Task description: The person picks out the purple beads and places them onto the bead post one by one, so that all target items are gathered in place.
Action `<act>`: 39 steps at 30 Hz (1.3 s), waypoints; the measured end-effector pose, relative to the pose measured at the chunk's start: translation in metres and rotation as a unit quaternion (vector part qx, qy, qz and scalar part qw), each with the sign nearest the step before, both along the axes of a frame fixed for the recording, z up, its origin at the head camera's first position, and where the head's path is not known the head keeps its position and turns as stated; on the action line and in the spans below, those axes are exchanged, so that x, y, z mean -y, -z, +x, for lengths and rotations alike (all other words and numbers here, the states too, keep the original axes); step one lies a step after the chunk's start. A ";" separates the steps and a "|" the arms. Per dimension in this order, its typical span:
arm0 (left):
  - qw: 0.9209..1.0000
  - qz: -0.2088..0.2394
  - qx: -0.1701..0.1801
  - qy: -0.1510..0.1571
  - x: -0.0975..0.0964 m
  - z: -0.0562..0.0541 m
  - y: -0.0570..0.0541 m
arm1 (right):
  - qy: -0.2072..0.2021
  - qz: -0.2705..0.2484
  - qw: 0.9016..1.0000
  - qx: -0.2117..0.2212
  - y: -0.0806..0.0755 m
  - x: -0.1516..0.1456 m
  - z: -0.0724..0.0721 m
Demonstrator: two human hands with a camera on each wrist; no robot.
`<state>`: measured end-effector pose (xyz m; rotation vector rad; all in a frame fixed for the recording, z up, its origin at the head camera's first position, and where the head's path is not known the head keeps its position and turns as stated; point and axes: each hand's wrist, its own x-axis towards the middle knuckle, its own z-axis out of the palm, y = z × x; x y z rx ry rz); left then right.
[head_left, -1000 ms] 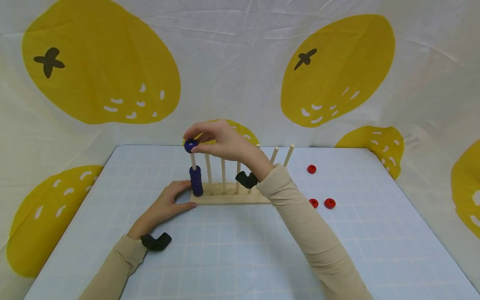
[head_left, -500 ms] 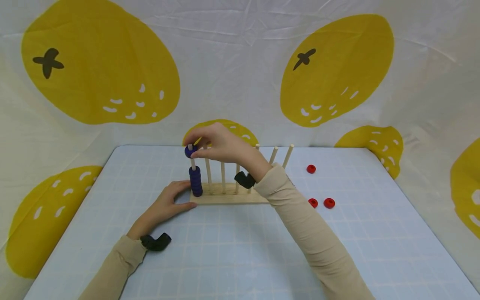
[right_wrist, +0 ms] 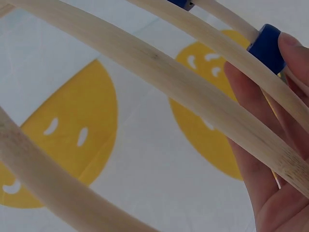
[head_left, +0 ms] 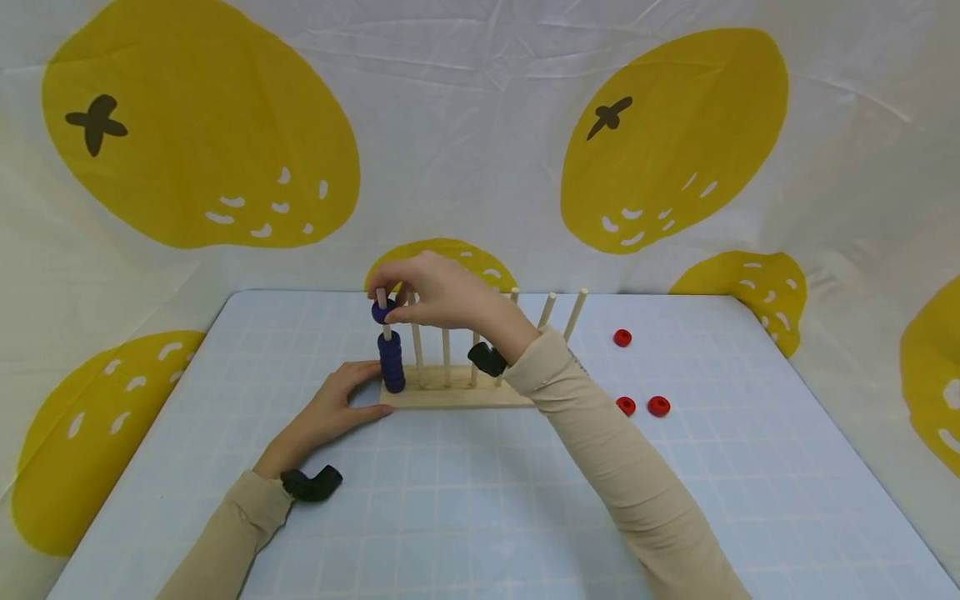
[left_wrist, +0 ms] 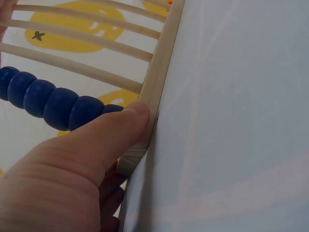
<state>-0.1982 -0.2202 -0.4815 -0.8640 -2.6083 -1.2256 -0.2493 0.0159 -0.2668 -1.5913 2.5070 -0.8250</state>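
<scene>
A wooden peg stand with several upright pegs stands on the table. Its leftmost peg carries a stack of dark blue beads, seen close up in the left wrist view. My right hand pinches another blue bead between thumb and fingers. That bead is threaded on the same peg, with the peg tip poking out above it and a gap down to the stack. My left hand grips the left end of the stand's base, thumb along the front edge and fingers behind.
Several loose red beads lie on the table right of the stand, one farther back, another nearer. The right forearm crosses before the stand's right part. A white cloth with yellow fruit print hangs behind the table.
My right hand has brought the blue bead onto the leftmost peg and slid it a little way down, so the peg tip now shows above it. My left hand has stayed put.
</scene>
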 end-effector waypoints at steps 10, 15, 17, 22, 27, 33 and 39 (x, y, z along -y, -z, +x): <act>1.000 0.001 -0.002 -0.004 0.001 0.000 0.002 | -0.001 -0.005 1.000 -0.012 0.000 -0.001 0.000; 1.000 0.002 -0.001 -0.006 0.000 0.000 0.001 | -0.003 -0.007 1.000 -0.012 -0.001 -0.002 0.001; 1.000 0.003 -0.002 -0.005 0.000 0.000 0.001 | -0.004 -0.009 1.000 -0.012 -0.001 -0.002 0.001; 1.000 0.004 -0.006 -0.005 0.000 0.000 0.000 | -0.013 -0.031 0.999 -0.003 0.000 -0.003 -0.001; 1.000 0.004 -0.013 -0.006 0.000 -0.001 0.002 | -0.009 -0.066 0.998 0.021 -0.002 -0.005 0.000; 1.000 0.004 -0.019 -0.007 0.000 -0.001 0.003 | 0.013 -0.090 0.996 0.012 -0.005 -0.010 0.005; 1.000 0.007 -0.014 -0.007 0.000 -0.001 0.002 | 0.016 -0.118 0.993 0.000 -0.004 -0.020 0.011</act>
